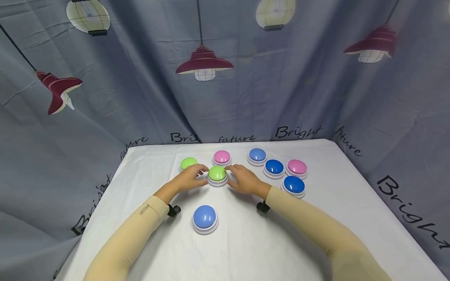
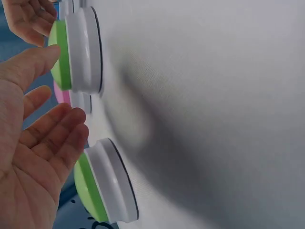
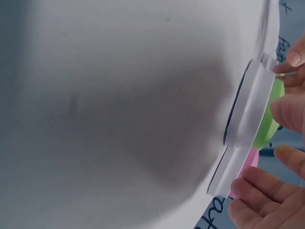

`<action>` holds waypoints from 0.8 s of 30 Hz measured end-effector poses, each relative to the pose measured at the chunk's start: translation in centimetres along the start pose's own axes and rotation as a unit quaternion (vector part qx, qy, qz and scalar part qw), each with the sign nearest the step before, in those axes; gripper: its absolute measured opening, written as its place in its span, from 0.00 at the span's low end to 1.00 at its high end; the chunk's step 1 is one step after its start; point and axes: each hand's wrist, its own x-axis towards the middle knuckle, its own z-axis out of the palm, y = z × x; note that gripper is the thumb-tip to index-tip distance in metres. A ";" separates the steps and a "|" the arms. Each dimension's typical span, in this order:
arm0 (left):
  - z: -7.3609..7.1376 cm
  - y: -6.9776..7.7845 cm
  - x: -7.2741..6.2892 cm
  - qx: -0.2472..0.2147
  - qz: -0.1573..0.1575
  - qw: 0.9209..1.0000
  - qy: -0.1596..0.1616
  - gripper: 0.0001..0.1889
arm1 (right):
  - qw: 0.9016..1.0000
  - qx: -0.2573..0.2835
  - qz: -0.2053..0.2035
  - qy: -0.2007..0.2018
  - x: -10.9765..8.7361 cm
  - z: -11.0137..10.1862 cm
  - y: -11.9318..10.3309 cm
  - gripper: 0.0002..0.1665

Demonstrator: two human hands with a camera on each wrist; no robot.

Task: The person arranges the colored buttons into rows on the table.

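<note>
A green push button (image 1: 217,174) on a round white base stands on the white table between the two hands. On its left is my left hand (image 1: 190,178), fingers spread and slightly bent; in the left wrist view its thumb overlaps the green dome (image 2: 60,57). My right hand (image 1: 246,180) is on the other side, thumb apart from the fingers, close to the same button's base (image 3: 248,105) in the right wrist view. Neither hand grips anything. A second green button (image 1: 188,162) sits just behind the left hand, partly hidden by it.
Behind the middle green button is a pink button (image 1: 222,157). Toward the right stand a light blue button (image 1: 257,155), two dark blue buttons (image 1: 274,167) and another pink one (image 1: 297,167). One light blue button (image 1: 205,217) lies nearer, between the forearms. A grey-blue curtain (image 1: 239,97) hangs behind the table.
</note>
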 end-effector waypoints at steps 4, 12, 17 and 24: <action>0.3 -0.6 1.2 0.002 -0.016 1.000 -0.001 0.23 | 1.000 -0.009 0.022 -0.014 0.8 0.2 0.2 0.34; 0.5 -1.1 2.5 -0.003 -0.023 1.000 -0.008 0.26 | 0.999 -0.005 0.024 -0.025 2.2 0.6 0.3 0.36; 0.8 -1.2 3.0 -0.027 -0.010 0.999 -0.025 0.29 | 0.999 0.011 0.021 -0.049 2.6 1.0 0.1 0.38; 1.1 -1.2 3.0 -0.036 -0.004 0.999 -0.018 0.30 | 0.999 0.004 0.010 -0.050 2.8 1.2 -0.2 0.39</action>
